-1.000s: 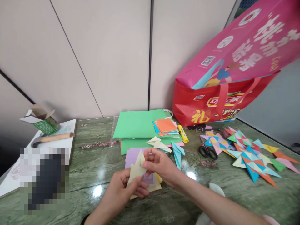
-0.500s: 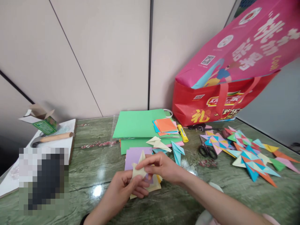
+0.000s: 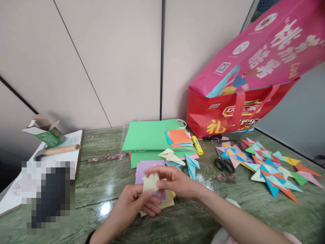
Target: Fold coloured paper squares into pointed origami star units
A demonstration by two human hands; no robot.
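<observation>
A folded piece of cream paper (image 3: 150,183) is held up between both hands. My left hand (image 3: 138,202) pinches its lower edge between thumb and fingers. My right hand (image 3: 172,179) grips its right side, the index finger bent over the top, partly covering the upper point. Beneath the hands lie purple paper sheets (image 3: 142,166) and cream sheets (image 3: 167,202). Just beyond my right hand are a folded cream paper piece (image 3: 172,156) and a folded light-blue paper piece (image 3: 192,165).
Green paper (image 3: 149,135) carries small orange squares (image 3: 179,136), beside a yellow glue stick (image 3: 197,145). Scissors (image 3: 224,165) and colourful folded paper stars (image 3: 273,173) lie to the right. Red and pink bags (image 3: 215,115) stand behind. A white board (image 3: 72,156) with a wooden-handled tool (image 3: 62,149) is at left.
My right index finger has moved up and over the top of the cream paper, whose upper point is now mostly covered. My left hand has barely moved.
</observation>
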